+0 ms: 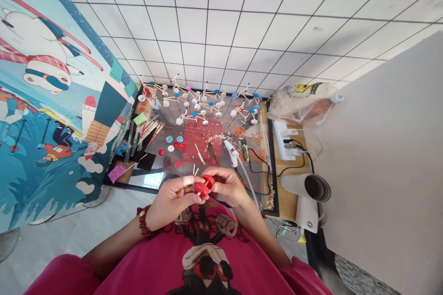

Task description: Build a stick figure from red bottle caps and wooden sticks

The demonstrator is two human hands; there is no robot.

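Observation:
Close to my body, my left hand [175, 198] pinches a red bottle cap [200, 189] whose rounded side faces me. A second red bottle cap [208, 180] is held in the fingers of my right hand [230, 187]. A short wooden stick runs between the two caps, and its pale end pokes out of the nearer one. Just beyond my hands lie pliers [213, 156] with red handles and a white glue gun [232, 153]. Loose wooden sticks [200, 154] rest left of the pliers.
Small stick-and-cap models [195, 115] stand along the back of the dark glass tabletop [173, 124]. Loose caps [176, 145] lie left of centre, near packets of sticks [148, 131]. Wood chips [216, 138], a utility knife [245, 150], black cables and a power strip [285, 140] are also there.

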